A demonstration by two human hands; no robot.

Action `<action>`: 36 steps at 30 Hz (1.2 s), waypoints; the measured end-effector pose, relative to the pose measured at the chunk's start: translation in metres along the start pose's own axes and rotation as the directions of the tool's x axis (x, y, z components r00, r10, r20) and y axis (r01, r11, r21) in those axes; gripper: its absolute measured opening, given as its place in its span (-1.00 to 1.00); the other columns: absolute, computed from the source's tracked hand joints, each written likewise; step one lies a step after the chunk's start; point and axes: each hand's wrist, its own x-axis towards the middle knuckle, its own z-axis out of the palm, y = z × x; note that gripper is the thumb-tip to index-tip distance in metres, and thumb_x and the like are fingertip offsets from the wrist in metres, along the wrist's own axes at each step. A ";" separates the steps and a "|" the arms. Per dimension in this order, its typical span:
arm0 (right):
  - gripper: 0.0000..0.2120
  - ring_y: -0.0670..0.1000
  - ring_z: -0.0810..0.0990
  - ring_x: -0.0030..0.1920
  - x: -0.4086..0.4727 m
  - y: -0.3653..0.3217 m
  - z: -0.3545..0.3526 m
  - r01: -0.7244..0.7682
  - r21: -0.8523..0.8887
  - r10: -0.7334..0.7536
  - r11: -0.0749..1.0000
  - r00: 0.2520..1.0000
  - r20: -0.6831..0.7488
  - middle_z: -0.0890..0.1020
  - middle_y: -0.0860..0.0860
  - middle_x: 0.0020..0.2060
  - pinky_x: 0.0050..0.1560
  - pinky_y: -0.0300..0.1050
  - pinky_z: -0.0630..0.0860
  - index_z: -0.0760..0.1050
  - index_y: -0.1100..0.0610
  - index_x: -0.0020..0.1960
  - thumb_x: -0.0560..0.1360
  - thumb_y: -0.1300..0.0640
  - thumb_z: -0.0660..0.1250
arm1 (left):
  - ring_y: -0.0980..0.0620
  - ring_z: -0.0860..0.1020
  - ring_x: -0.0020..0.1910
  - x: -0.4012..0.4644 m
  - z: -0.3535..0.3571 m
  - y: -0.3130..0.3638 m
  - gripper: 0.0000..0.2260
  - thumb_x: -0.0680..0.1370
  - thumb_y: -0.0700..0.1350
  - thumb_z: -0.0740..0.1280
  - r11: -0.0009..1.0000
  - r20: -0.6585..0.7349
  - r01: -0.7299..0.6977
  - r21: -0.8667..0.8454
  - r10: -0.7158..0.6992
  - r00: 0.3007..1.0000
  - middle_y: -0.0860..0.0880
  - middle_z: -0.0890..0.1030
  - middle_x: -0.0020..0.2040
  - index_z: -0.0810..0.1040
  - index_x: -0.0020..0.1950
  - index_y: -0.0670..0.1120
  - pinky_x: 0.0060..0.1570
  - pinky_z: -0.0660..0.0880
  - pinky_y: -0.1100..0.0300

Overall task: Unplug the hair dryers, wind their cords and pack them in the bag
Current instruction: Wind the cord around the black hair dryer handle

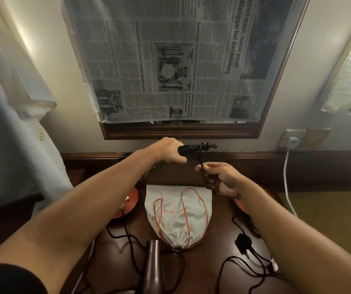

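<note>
My left hand [169, 152] grips the black handle of a hair dryer [189, 149] held up near the wall, its body hidden behind my hand. Its black cord [200, 154] loops round the handle end and drops to my right hand [219, 178], which pinches it between thumb and fingers. A white drawstring bag [177, 213] with orange cords lies flat on the dark wooden table [215, 236], its neck drawn tight toward me. A second, brown hair dryer [152, 266] lies at the front edge. A black plug [243, 240] and loose black cord lie to the right.
A white plug [294, 142] sits in a wall socket at the right, its white cable running down. A framed mirror covered with newspaper [170, 60] hangs above the table. Red round objects [131, 201] lie under my arms. White fabric [11, 145] hangs at the left.
</note>
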 end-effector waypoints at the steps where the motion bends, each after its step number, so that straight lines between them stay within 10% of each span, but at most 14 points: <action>1: -0.75 -0.04 0.32 -0.42 0.000 -0.001 -0.001 -0.009 -0.034 0.009 0.999 1.000 -0.018 0.42 0.01 -0.41 -0.39 -0.17 0.24 0.56 0.26 0.00 0.63 0.23 0.11 | 0.03 0.48 -0.28 0.000 0.000 0.000 -0.86 0.45 -0.04 0.37 1.000 0.017 -0.010 0.003 0.010 1.000 0.02 0.50 -0.32 0.45 -0.26 -0.01 -0.32 0.39 0.20; 7: -0.69 -0.05 0.40 -0.51 0.013 -0.021 -0.011 0.047 -0.562 -0.155 0.826 0.977 -0.146 0.44 -0.03 -0.56 -0.49 -0.21 0.35 0.49 0.17 -0.32 0.59 0.13 0.27 | 0.02 0.51 -0.22 -0.004 -0.002 0.001 -0.90 0.46 -0.05 0.38 0.998 0.065 -0.047 0.032 0.045 0.997 -0.01 0.52 -0.26 0.51 -0.12 -0.05 -0.18 0.46 0.14; 13: -0.78 -0.01 0.47 -0.33 0.019 -0.065 -0.023 0.048 -0.932 -0.267 0.360 0.962 -0.054 0.55 0.06 -0.39 -0.29 -0.14 0.41 0.61 0.23 -0.24 0.53 0.18 0.31 | -0.03 0.53 -0.17 -0.003 -0.001 0.000 -0.87 0.46 -0.01 0.39 0.989 0.085 -0.054 0.135 0.043 0.995 -0.03 0.56 -0.21 0.51 -0.11 -0.03 -0.10 0.50 0.08; 22: -0.79 -0.03 0.59 -0.15 0.009 -0.099 -0.005 0.178 -0.916 -0.410 0.359 0.912 0.017 0.66 0.09 -0.21 -0.04 -0.11 0.51 0.63 0.21 -0.13 0.52 0.07 0.36 | 0.04 0.52 -0.19 -0.006 0.008 0.010 -0.84 0.50 0.03 0.36 0.966 -0.014 0.024 0.257 -0.021 1.000 0.04 0.51 -0.18 0.50 0.03 0.04 -0.20 0.48 0.14; 31: -0.79 -0.01 0.51 -0.22 -0.016 -0.076 0.024 0.163 -0.948 -0.525 0.275 0.851 -0.006 0.58 0.03 -0.25 -0.29 -0.17 0.37 0.60 0.20 -0.05 0.58 0.11 0.25 | 0.04 0.50 -0.19 -0.002 0.007 0.008 -0.73 0.48 0.10 0.34 0.940 -0.091 0.110 0.322 -0.085 0.992 0.05 0.52 -0.13 0.48 0.12 0.02 -0.21 0.43 0.13; 36: -0.76 -0.09 0.41 -0.39 -0.020 -0.051 0.032 0.170 -0.873 -0.491 0.458 0.867 -0.089 0.55 0.02 -0.29 -0.47 -0.36 0.29 0.58 0.21 0.03 0.61 0.23 0.14 | -0.02 0.51 -0.13 -0.001 0.007 0.002 -0.69 0.47 0.14 0.33 0.951 -0.084 0.124 0.284 -0.104 0.991 -0.01 0.55 -0.05 0.49 0.11 0.01 -0.14 0.47 0.07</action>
